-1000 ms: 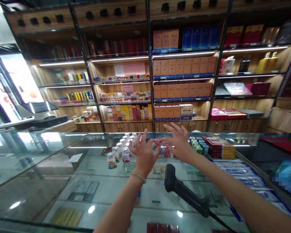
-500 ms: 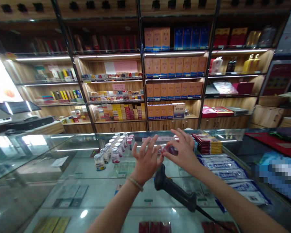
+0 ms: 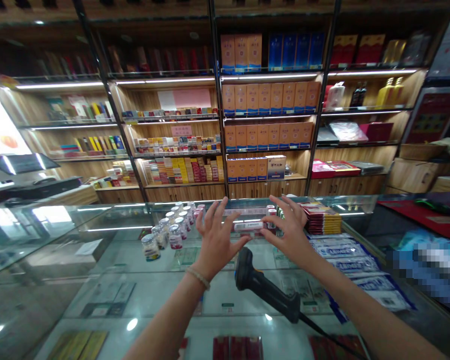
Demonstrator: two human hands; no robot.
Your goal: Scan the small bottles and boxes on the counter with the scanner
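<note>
Both hands have drawn apart: our left hand (image 3: 214, 245) is now released, its fingers spread, while we cannot tell whether our right hand's (image 3: 291, 239) grip touches the one pale pack (image 3: 249, 226) between them, toward the counter's (image 3: 150, 285) far edge. One scanner (image 3: 266, 290) lies nearer the front edge, its cable cut off. Leftward, we count at least eight jars (image 3: 175, 237), the rearmost indistinct.

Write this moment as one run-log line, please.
left hand: open; right hand: at small pale elongated item, grip unclear; black plastic handheld scanner: between forearms; round white-lidded jars: left of hands
</note>
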